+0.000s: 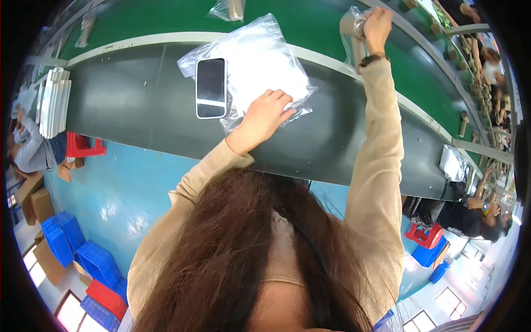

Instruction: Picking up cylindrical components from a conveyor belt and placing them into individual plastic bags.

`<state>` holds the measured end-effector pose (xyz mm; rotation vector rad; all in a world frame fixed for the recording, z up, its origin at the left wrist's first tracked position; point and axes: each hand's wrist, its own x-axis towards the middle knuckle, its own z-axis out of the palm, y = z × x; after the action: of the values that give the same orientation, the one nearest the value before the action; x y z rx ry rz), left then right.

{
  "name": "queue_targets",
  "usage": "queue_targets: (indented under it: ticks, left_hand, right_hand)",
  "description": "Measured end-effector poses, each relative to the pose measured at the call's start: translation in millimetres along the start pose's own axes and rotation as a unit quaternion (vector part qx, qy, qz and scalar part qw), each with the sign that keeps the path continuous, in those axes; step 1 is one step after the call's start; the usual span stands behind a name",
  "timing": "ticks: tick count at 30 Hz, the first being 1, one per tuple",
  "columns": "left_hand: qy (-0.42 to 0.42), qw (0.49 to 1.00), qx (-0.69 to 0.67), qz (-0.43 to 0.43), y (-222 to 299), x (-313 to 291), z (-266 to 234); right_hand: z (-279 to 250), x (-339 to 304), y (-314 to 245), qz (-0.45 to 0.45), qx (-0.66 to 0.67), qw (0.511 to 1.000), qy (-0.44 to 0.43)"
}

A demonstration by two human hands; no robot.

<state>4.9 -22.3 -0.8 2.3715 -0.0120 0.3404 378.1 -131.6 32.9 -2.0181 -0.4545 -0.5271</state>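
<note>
My left hand (264, 117) lies palm down on a stack of clear plastic bags (265, 63), its fingers stretched out at the near edge. Beside it, on the left part of the bags, rests a phone (211, 83) with a white rim and a dark screen. My right arm reaches far out over the green conveyor belt (315, 27). There my right hand (378, 30) is closed on the upper part of a beige tube-shaped thing in a clear bag (351, 33). The fingers partly hide what they grip.
More bagged beige things lie on the belt, one at the top (236, 10). A pale rail (160, 39) separates the belt from the dark worktop (133, 94). White strips (54, 102) stand at the left end; a plastic packet (453, 163) lies at the right. People sit at both sides.
</note>
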Motion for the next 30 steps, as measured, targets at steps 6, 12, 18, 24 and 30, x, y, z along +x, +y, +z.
queue_targets:
  ticks: [6, 12, 18, 24, 30]
  left_hand:
    - [0.079, 0.991, 0.108, 0.016, -3, -7, 2]
    - [0.054, 0.995, 0.083, 0.032, -2, -9, 2]
    - [0.065, 0.99, -0.041, -0.117, -2, -4, 7]
    - [0.0, 0.94, -0.24, -0.243, -27, 5, 2]
    - [0.053, 0.896, -0.383, -0.221, -48, 1, 17]
  right_hand:
    - [60, 20, 39, 0.056, -0.156, 0.986, 0.001]
    - [48, 29, 63, 0.086, -0.076, 0.993, 0.003]
    - [-17, 1, 20, -0.048, 0.063, 0.997, 0.013]
    - [-89, -102, -37, 0.0, 0.19, 0.972, -0.136]
    - [-105, -224, -103, -0.127, 0.089, 0.954, -0.256]
